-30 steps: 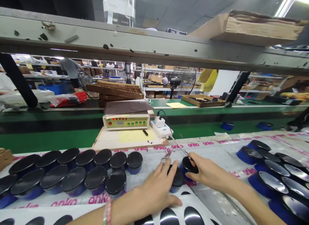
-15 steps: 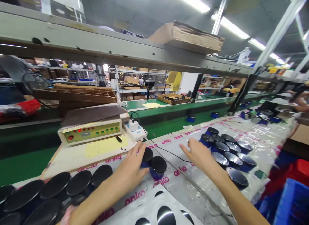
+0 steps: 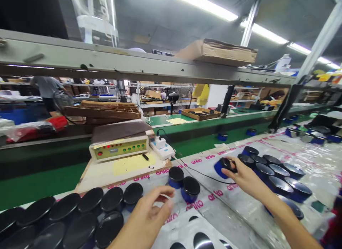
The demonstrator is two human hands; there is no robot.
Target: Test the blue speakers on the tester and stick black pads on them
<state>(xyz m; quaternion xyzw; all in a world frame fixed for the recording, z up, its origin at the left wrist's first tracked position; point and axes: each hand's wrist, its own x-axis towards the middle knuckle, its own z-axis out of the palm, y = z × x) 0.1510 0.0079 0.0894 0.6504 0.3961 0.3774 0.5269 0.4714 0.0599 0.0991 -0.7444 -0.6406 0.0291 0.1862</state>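
Clearly, the round piece (image 3: 219, 169) in the right hand (image 3: 242, 173) is blue, black-topped.

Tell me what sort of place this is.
Most likely a factory assembly line: matching black-topped blue pieces stand in rows on a covered bench, what looks like a green conveyor runs behind it, and stocked shelves show beyond.

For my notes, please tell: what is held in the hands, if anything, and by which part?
The right hand holds a blue-and-black piece by its black end; the left hand holds nothing.
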